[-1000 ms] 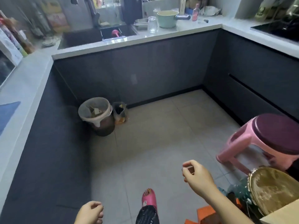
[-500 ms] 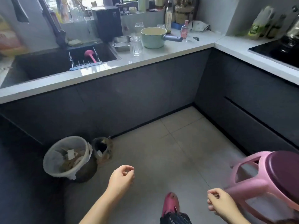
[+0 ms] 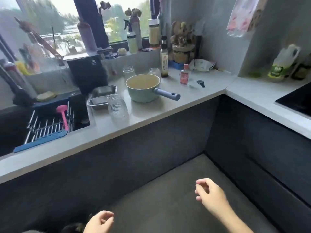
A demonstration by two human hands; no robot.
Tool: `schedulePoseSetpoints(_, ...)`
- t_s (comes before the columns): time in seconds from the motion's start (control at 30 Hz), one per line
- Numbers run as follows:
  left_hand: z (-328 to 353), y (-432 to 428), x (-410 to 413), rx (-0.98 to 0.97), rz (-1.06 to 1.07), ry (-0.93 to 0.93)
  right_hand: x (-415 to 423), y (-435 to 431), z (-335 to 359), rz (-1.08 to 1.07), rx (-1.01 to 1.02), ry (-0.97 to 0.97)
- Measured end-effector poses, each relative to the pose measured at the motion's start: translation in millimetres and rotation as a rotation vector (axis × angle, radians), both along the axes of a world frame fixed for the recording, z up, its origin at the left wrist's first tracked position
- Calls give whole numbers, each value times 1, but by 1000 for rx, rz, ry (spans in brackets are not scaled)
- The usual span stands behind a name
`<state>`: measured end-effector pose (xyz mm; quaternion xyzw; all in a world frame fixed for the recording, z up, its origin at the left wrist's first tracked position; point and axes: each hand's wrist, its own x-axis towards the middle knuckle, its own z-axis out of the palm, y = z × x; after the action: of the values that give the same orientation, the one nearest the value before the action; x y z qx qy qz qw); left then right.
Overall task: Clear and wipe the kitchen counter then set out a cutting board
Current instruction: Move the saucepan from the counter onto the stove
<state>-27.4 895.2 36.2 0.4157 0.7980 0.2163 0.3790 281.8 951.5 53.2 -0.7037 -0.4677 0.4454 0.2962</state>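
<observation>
well, both hands empty | left hand (image 3: 99, 221) loosely curled, right hand (image 3: 210, 194) half open, below the counter (image 3: 151, 115) edge | saucepan (image 3: 143, 88) up ahead mid-counter, handle (image 3: 167, 94) pointing right toward the corner | right hand looks nearer

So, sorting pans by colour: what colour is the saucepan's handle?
Muted blue-grey, on a pale mint-green saucepan; its handle shows clearly in the head view.

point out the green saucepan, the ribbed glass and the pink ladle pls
green saucepan (image 3: 143, 94): head view, on its outer front wall.
ribbed glass (image 3: 117, 106): head view, on the middle of its ribbed side.
pink ladle (image 3: 63, 115): head view, on its handle, over the sink rack.
</observation>
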Motion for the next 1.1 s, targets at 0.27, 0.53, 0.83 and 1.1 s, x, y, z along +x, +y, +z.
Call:
schedulePoseSetpoints(0.27,9,195,9,139,105,-241,10,168,2,2,-15,3)
schedulePoseSetpoints(0.53,76,355,84,303,-52,-460,31,295,35,-5,29,-3)
schedulePoseSetpoints(0.83,79,419,112,326,205,-431,9,425,74,266,-149,357)
schedulePoseSetpoints(1.1,69,431,112,371,464,-387,-40,453,96,576,-595,617)
